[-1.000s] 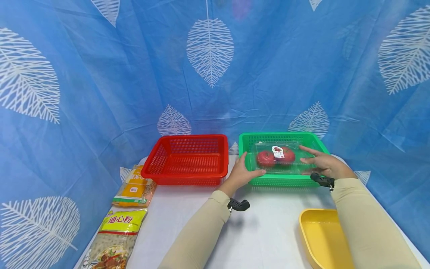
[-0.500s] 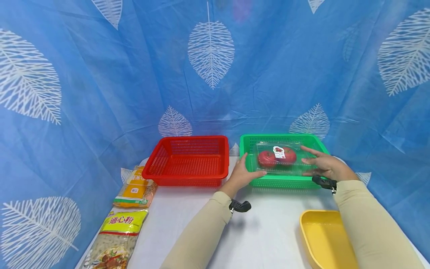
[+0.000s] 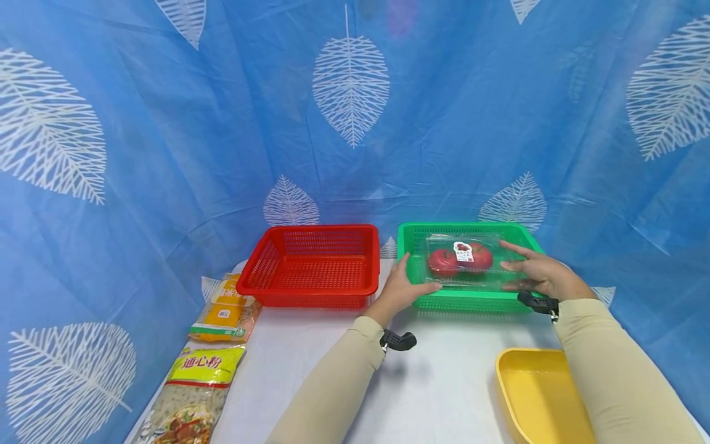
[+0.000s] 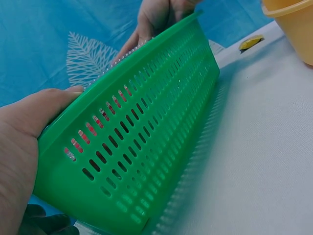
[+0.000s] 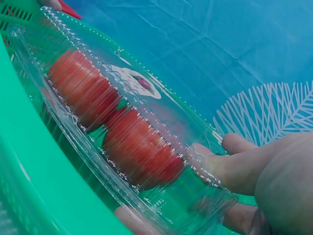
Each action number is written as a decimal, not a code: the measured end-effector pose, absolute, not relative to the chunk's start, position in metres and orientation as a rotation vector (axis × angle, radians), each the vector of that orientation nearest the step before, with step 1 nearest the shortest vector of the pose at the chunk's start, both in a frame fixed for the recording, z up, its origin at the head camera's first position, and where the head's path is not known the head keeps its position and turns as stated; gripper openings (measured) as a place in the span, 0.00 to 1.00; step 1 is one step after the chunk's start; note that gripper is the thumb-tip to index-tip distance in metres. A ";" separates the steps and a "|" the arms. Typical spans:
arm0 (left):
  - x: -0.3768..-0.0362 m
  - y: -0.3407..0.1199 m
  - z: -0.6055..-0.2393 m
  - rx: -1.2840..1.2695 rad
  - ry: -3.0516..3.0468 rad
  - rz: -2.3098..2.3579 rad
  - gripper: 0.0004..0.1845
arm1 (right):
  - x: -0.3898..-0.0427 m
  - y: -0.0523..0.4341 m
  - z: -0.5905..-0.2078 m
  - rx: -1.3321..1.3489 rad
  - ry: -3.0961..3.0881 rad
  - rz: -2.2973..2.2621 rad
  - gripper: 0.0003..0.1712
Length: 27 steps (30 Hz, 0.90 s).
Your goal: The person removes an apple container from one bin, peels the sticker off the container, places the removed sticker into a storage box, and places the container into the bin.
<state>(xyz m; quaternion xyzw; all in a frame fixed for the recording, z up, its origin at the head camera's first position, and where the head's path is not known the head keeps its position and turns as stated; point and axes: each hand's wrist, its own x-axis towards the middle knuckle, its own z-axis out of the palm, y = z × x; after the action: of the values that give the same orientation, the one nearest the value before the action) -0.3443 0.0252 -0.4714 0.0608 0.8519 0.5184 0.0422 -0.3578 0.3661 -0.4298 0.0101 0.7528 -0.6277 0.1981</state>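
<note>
A clear plastic box (image 3: 463, 251) with two red tomatoes (image 5: 142, 147) and a white label lies in the green basket (image 3: 471, 295). My right hand (image 3: 546, 275) holds the box's right end, its fingers spread around that end and partly seen through the plastic. At the basket's left front corner, my left hand (image 3: 396, 290) grips the wall. In the left wrist view, its thumb lies along the rim of the basket and its other fingers are low on the outside, partly hidden.
A red basket (image 3: 310, 293) stands left of the green one. Two food bags, an orange-and-clear bag (image 3: 224, 311) and a pasta bag (image 3: 194, 394), lie along the table's left edge. A yellow tray (image 3: 505, 382) is at the front right, partly behind the right sleeve.
</note>
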 end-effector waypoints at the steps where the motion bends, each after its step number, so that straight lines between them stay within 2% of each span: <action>1: -0.344 0.026 -0.471 0.186 2.607 1.587 0.60 | -0.358 0.367 -0.429 0.033 2.103 -1.764 0.49; 27: -0.344 0.028 -0.471 0.170 2.616 1.574 0.60 | -0.349 0.364 -0.411 0.072 2.116 -1.817 0.47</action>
<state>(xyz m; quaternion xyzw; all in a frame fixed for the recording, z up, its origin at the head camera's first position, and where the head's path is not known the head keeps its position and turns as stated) -0.3436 0.0277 -0.4713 0.0556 0.8547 0.5144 0.0420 -0.3493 0.3641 -0.4106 0.0254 0.7468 -0.6412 0.1748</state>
